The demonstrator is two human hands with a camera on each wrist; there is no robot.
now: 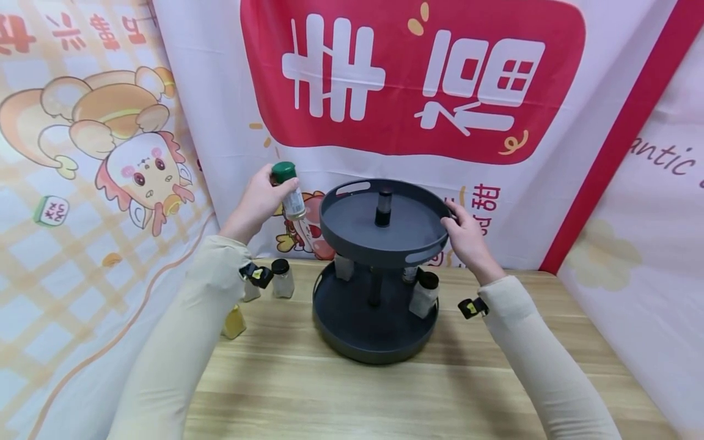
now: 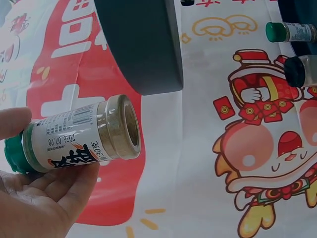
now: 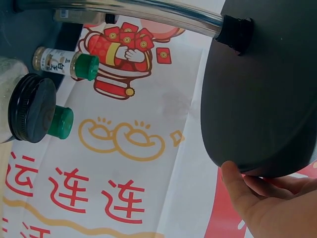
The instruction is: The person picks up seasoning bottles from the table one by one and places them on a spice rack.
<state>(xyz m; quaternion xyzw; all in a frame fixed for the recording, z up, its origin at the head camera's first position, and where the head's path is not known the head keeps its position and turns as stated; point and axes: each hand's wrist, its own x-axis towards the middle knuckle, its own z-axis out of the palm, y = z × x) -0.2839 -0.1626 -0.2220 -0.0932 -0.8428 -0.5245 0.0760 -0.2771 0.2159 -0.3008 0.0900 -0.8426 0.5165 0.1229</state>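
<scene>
My left hand [image 1: 263, 198] holds a spice bottle [image 2: 74, 131] with a green cap [image 1: 283, 171], up beside the left rim of a dark grey two-tier rotating rack [image 1: 357, 349]. In the left wrist view the bottle lies sideways, its white printed label facing the camera and tan powder inside. On the other side, my right hand [image 1: 467, 241] grips the right rim of the rack's upper tray [image 1: 352, 223]; its fingers [image 3: 235, 181] meet the edge in the right wrist view. On the lower tier stand a black-capped jar [image 1: 425, 296] and a green-capped bottle [image 3: 59, 62].
Left of the rack, a black-capped jar [image 1: 283, 281] and a yellow-filled jar [image 1: 234, 324] stand on the wooden table [image 1: 308, 397], with another jar partly hidden by my left wrist. A printed cloth [image 1: 467, 153] hangs close behind the rack.
</scene>
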